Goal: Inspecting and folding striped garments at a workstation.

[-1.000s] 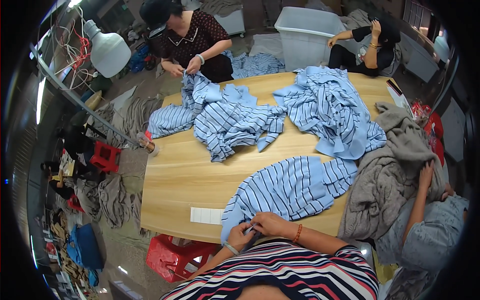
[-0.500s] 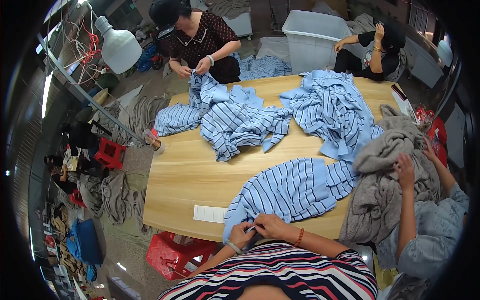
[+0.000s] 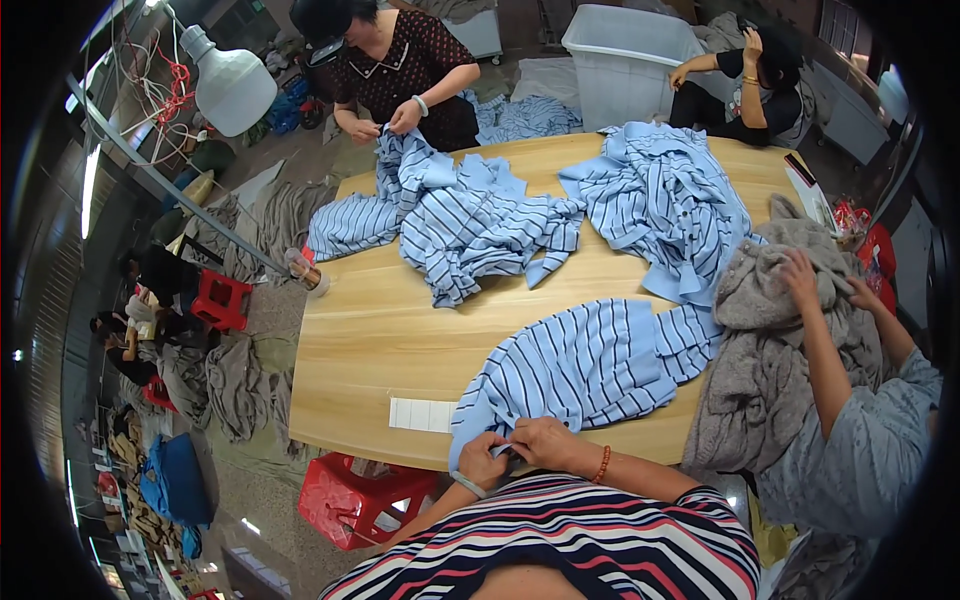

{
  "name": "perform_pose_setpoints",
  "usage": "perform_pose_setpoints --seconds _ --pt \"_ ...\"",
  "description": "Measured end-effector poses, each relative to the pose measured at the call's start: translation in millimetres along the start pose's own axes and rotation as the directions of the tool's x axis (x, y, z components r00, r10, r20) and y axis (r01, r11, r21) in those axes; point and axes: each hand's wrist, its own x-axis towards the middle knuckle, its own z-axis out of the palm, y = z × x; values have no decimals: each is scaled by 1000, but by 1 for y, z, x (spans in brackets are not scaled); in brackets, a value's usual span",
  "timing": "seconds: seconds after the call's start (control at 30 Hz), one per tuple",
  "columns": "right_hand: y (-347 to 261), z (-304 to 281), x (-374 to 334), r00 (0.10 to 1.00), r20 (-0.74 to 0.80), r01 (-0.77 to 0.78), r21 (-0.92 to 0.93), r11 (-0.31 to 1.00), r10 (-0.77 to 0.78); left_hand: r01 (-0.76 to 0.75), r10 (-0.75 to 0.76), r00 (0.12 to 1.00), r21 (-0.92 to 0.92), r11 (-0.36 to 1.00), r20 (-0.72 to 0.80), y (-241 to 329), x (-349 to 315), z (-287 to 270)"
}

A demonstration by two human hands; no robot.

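At the table's near edge, my left hand and my right hand are close together. Both have their fingers pinched on the pale blue edge of a striped knit garment. It is light blue with dark and white stripes and lies flat, stretching away to the right. What the fingertips do on the edge is too small to make out. Just left of the garment, a strip of white labels lies on the wooden table.
Two more heaps of striped garments, a left heap and a right heap, lie farther back. A co-worker across handles the left one. At right, another person's hands rest on grey fleecy cloth. A red stool stands at lower left.
The co-worker's hands at right have come down onto the grey cloth. My hands stay pinched on the garment's edge, with only slight finger movement. The whole view has shifted a little.
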Motion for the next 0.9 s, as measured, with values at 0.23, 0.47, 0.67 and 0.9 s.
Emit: perform_pose_setpoints --seconds 0.23,0.47,0.67,0.9 --pt "4 5 -5 999 32 -8 -16 1000 9 425 -86 819 -499 756 568 -50 12 6" --pt "7 4 -11 997 68 14 61 998 -18 750 -130 656 -661 4 744 -69 50 26" --pt "9 -2 -14 994 105 -25 70 997 18 731 -364 645 -682 36 672 -56 54 38" --pt "10 3 -12 999 22 -25 66 997 23 733 -450 669 -623 273 591 -34 28 12"
